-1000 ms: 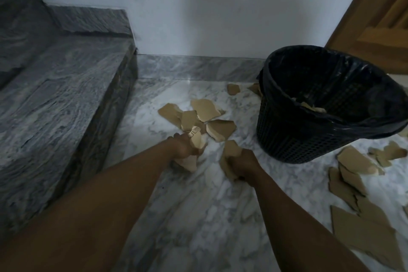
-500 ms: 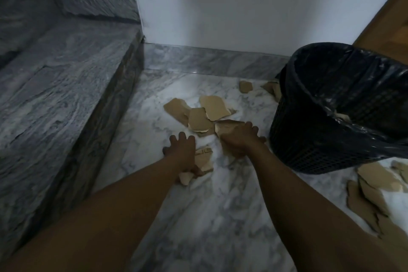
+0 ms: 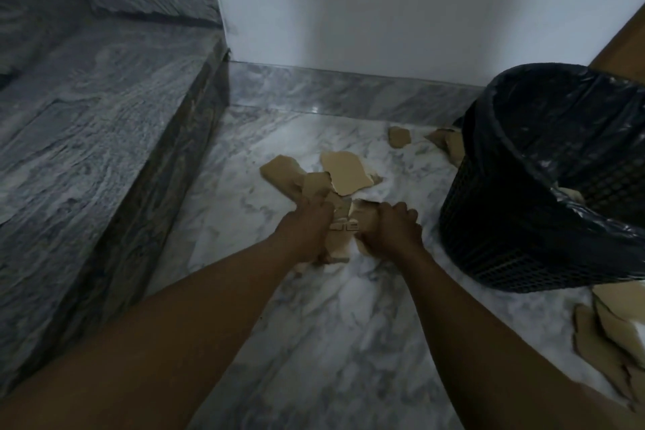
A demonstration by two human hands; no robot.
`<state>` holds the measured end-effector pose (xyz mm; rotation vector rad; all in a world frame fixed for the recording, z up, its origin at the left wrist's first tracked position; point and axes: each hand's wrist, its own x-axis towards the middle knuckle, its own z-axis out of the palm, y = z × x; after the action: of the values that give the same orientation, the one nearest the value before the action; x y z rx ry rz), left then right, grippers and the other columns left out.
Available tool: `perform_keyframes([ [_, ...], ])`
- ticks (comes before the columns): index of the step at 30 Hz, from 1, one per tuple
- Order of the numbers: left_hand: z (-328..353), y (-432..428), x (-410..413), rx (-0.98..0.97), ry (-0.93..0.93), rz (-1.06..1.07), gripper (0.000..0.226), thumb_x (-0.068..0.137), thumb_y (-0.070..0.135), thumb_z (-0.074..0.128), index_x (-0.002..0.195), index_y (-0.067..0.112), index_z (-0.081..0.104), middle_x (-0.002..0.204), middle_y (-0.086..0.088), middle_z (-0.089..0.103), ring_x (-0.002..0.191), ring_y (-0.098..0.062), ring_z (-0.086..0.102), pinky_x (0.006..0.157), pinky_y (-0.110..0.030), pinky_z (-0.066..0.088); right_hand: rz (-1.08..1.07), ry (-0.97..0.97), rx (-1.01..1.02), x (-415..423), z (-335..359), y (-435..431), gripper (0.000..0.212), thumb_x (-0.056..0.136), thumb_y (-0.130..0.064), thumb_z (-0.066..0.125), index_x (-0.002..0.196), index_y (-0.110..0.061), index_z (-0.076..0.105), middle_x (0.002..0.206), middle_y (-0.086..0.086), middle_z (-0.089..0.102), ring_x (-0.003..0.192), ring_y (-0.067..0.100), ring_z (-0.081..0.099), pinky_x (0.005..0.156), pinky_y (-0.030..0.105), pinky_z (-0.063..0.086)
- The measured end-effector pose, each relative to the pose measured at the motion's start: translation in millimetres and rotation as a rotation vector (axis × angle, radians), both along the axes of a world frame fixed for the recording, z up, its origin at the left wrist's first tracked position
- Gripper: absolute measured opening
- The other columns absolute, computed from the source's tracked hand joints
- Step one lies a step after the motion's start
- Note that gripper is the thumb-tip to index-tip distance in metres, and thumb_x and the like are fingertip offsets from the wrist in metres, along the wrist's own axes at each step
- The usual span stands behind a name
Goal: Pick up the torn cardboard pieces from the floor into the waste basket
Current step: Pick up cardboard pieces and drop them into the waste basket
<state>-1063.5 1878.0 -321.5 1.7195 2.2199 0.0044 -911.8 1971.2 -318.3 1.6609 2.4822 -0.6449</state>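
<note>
tan cardboard pieces bunched between left hand and right hand, both clenched.

the scene is dim and bluish, with low contrast. the white wall is the brightest area, and a broad soft shadow falls down its middle. a small glint sits on the marble skirting. the dark stone step and the black waste basket lose detail in the gloom. the floor looks smeared and soft. both forearms are dark and slightly blurred. straight edges bow near the frame borders from the wide lens.
</note>
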Motion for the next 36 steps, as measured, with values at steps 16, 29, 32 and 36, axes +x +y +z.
perform_keyframes([
  [16,-10,-70,42,0.117,-0.468,-0.022,0.028,0.075,0.023,0.076,0.087,0.023,0.051,0.089,-0.002,0.058,0.080,-0.020,0.059,0.071,-0.049,0.054,-0.324,0.379,-0.219,77,-5,-43,0.092,0.080,-0.037,0.077,0.150,-0.012,0.024,0.143,0.014,0.048,0.126,0.035,0.052,0.098,0.039,0.043],
  [29,31,-63,50,0.005,-0.400,0.061,0.100,0.058,0.033,0.093,0.142,0.016,0.041,0.116,-0.002,0.057,0.100,-0.019,0.059,0.081,-0.030,0.051,-0.350,0.452,-0.329,110,-1,-61,0.109,0.063,-0.044,0.085,0.153,-0.013,0.031,0.139,0.014,0.050,0.119,0.033,0.056,0.086,0.042,0.055],
  [32,66,-56,40,-0.143,-0.473,0.102,0.046,0.056,0.044,0.092,0.090,0.020,0.071,0.079,0.005,0.065,0.070,-0.011,0.060,0.057,-0.024,0.046,-0.472,0.600,-0.383,109,5,-56,0.108,0.065,-0.043,0.085,0.154,-0.014,0.032,0.146,0.010,0.046,0.122,0.031,0.056,0.093,0.045,0.055],
  [36,94,-58,16,-0.120,-0.707,0.317,0.034,0.064,0.024,0.092,0.090,0.012,0.074,0.085,0.000,0.072,0.079,-0.015,0.067,0.064,-0.025,0.056,-0.533,0.657,-0.589,97,22,-56,0.087,0.084,-0.032,0.078,0.154,-0.012,0.031,0.153,0.012,0.041,0.127,0.036,0.053,0.098,0.052,0.051],
])
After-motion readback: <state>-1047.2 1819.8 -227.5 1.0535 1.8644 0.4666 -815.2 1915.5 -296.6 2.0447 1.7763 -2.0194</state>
